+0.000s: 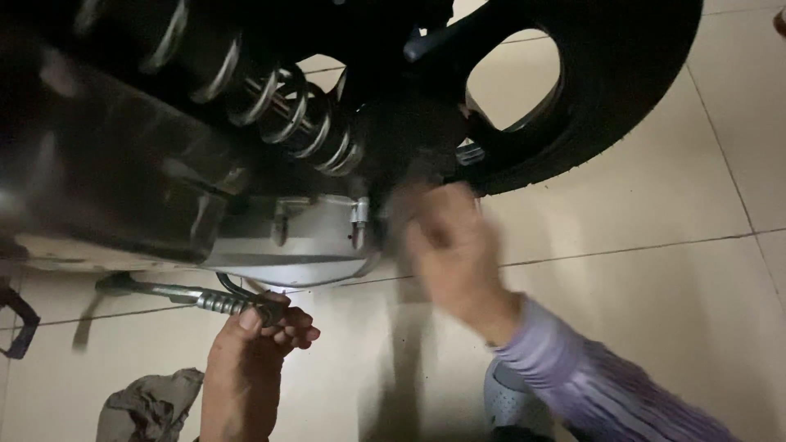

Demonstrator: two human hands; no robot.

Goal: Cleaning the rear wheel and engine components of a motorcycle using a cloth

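Our left hand (260,321) grips the footpeg (225,303) under the engine case (299,245). Right hand (446,245), blurred, grip unclear, beside the case, below the wheel (622,98). Rag (151,405) on floor (655,270).

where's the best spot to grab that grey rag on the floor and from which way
Best taken at the bunched folds on top of the grey rag, pinching from above. It lies crumpled and limp on the tile floor, so raised creases give fingers purchase, while flat edges would not. The left hand, gripping the ribbed metal bar right beside it, is nearest.
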